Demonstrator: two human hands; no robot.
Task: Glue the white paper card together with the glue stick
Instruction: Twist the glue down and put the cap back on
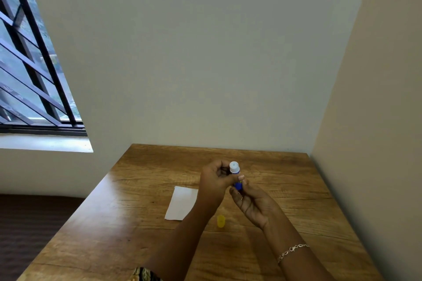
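Head view: left hand (215, 178) grips the glue stick (235, 174) upright above the bench (137, 223); right hand (250, 201) pinches its blue base, likely twisting glue up. Yellow cap (221, 221) lies off, near. White paper card (182, 203) rests flat, left of hands. Next: bring tip down onto card.

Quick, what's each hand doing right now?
Left hand: closed around the blue glue stick with white tip.
Right hand: fingers pinching that glue stick's blue base.
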